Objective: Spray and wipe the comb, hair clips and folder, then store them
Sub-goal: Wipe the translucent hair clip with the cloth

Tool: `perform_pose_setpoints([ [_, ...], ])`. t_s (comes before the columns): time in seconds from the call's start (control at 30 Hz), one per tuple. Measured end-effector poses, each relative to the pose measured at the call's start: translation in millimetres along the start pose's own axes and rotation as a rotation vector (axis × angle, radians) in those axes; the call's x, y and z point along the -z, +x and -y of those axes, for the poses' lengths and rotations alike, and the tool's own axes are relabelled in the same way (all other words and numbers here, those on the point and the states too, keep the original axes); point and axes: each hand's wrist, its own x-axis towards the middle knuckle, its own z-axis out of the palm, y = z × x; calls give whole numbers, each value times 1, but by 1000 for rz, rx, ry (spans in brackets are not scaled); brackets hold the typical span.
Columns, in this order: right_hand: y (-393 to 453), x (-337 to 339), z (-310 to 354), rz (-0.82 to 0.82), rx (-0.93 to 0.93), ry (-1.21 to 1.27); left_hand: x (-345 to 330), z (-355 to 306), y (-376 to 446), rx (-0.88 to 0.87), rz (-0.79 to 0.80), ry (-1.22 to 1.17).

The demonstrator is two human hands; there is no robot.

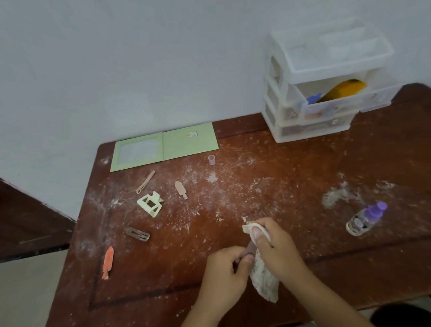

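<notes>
Wiping is underway: your left hand point(220, 272) pinches a brownish hair clip point(250, 250) near the tabletop's point(311, 156) front, your right hand point(273, 243) rubs it with the cloth point(264, 280). Next, store it in the far-right open drawer point(343, 103).

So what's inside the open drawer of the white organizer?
In the open drawer: an orange thing and a blue one. The drawer's front hides their lower parts.
</notes>
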Motion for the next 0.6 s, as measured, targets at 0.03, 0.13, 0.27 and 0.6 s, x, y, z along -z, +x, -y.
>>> perform_pose_setpoints([
  [0.03,2,-1,-7,-46,-42,22,-3,1,2,13,7,15],
  [0.13,13,9,-27,-244,-145,31,-7,6,3,78,-7,15],
  [0.27,28,22,-64,-171,-43,-314,2,13,2,247,-37,-89],
  [0.6,44,34,-74,-177,117,-685,7,0,19,335,-157,-307],
])
